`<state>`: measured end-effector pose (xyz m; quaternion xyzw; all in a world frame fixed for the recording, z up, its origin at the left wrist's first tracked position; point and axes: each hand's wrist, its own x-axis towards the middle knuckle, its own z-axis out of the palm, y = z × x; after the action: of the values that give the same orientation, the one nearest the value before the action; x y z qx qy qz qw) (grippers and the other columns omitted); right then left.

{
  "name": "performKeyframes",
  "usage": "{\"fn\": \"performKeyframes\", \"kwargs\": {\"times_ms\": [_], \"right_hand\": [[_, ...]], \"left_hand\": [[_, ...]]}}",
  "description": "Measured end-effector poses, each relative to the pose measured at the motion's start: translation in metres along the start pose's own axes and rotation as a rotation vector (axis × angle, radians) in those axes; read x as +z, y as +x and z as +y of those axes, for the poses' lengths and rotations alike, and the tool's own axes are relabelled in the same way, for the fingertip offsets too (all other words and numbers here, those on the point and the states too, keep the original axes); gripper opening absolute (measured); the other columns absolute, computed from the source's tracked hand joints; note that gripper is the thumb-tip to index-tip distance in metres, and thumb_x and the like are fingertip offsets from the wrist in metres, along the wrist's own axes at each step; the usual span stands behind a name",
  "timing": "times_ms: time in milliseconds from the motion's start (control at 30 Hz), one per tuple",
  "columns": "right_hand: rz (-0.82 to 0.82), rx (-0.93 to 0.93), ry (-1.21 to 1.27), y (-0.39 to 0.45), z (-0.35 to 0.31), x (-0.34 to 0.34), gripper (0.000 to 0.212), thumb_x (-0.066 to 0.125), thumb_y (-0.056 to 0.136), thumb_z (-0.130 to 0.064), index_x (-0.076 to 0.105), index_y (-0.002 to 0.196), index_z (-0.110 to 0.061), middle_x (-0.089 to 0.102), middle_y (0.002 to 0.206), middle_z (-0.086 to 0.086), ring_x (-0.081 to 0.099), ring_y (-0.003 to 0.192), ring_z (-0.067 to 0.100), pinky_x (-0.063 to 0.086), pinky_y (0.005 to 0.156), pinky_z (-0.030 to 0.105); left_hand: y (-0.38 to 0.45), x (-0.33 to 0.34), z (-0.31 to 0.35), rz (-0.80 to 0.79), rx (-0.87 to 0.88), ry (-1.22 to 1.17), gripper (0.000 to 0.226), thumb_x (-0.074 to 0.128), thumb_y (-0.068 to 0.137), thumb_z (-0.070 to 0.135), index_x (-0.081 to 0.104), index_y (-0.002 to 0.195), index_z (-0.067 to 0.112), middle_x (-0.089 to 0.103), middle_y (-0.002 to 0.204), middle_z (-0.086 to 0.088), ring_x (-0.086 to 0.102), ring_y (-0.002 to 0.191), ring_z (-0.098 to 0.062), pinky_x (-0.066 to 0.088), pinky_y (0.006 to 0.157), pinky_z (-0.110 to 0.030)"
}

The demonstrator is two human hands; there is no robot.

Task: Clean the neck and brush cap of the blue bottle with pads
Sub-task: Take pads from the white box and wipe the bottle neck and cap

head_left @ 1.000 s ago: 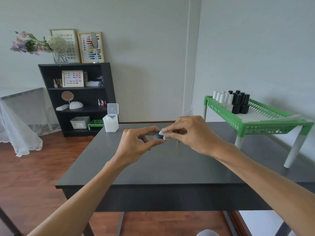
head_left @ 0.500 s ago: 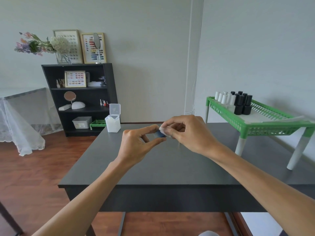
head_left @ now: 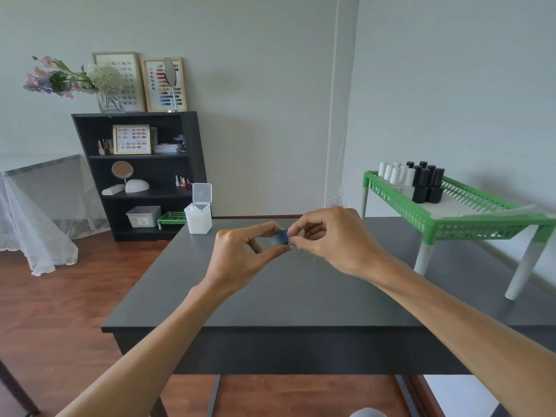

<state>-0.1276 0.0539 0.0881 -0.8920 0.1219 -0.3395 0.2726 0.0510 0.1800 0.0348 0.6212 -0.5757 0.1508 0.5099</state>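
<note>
Blue plastic showed between the two hands: the bottle (head_left: 280,237) was held in the air above the dark worktop (head_left: 301,296), clear of its surface. The left hand (head_left: 240,257) pinched it between thumb and forefinger, with the other fingers loose. The right hand (head_left: 334,239) was closed at the bottle's right end, fingertips bunched; whether a pad was between them could not be made out. The bottle's long axis appeared to lie roughly level, running from hand to hand, so the right hand was judged nearer the neck. The pad box (head_left: 198,219) stood open, well apart at the far left.
</note>
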Motion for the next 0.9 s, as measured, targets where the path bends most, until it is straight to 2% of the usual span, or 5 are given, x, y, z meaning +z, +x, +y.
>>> {"fn": "performKeyframes", "kwargs": {"times_ms": [333, 533, 667, 800, 900], "right_hand": [[-0.113, -0.21, -0.102, 0.004, 0.008, -0.009, 0.02, 0.086, 0.088, -0.015, 0.084, 0.108, -0.014, 0.081, 0.095, -0.003, 0.076, 0.086, 0.007, 0.062, 0.083, 0.024], [-0.184, -0.334, -0.097, 0.001, 0.017, -0.008, 0.015, 0.084, 0.09, -0.012, 0.085, 0.105, -0.015, 0.079, 0.093, -0.005, 0.073, 0.086, 0.006, 0.059, 0.081, 0.017], [-0.221, -0.226, 0.001, 0.0, 0.023, -0.007, 0.018, 0.087, 0.087, -0.017, 0.086, 0.104, -0.022, 0.08, 0.091, -0.014, 0.076, 0.087, 0.003, 0.06, 0.081, 0.016], [-0.195, -0.073, 0.157, -0.001, 0.027, -0.005, 0.015, 0.088, 0.087, -0.022, 0.085, 0.101, -0.029, 0.083, 0.088, -0.016, 0.08, 0.081, 0.003, 0.06, 0.082, 0.015], [-0.107, 0.0, 0.254, 0.002, 0.027, -0.003, 0.018, 0.088, 0.087, -0.025, 0.086, 0.104, -0.022, 0.084, 0.085, -0.009, 0.082, 0.078, 0.009, 0.062, 0.078, 0.018]], "left_hand": [[0.002, -0.009, -0.006, -0.162, -0.132, -0.169, 0.028, 0.085, 0.074, 0.061, 0.075, 0.1, 0.055, 0.074, 0.106, 0.034, 0.065, 0.049, -0.016, 0.056, 0.059, -0.018], [0.009, -0.02, -0.009, -0.444, -0.329, -0.293, 0.04, 0.088, 0.071, 0.062, 0.082, 0.105, 0.041, 0.078, 0.115, 0.019, 0.068, 0.058, -0.016, 0.048, 0.047, -0.025], [0.008, -0.025, -0.007, -0.562, -0.345, -0.341, 0.035, 0.086, 0.078, 0.054, 0.083, 0.107, 0.036, 0.079, 0.116, 0.013, 0.066, 0.062, -0.014, 0.046, 0.049, -0.023], [0.006, -0.02, 0.0, -0.361, -0.276, -0.215, 0.027, 0.089, 0.07, 0.059, 0.081, 0.094, 0.05, 0.08, 0.1, 0.02, 0.066, 0.068, -0.033, 0.052, 0.054, -0.027], [0.003, -0.015, 0.007, -0.167, -0.199, -0.076, 0.023, 0.087, 0.069, 0.061, 0.078, 0.089, 0.055, 0.075, 0.091, 0.034, 0.067, 0.064, -0.02, 0.059, 0.064, -0.025]]}}
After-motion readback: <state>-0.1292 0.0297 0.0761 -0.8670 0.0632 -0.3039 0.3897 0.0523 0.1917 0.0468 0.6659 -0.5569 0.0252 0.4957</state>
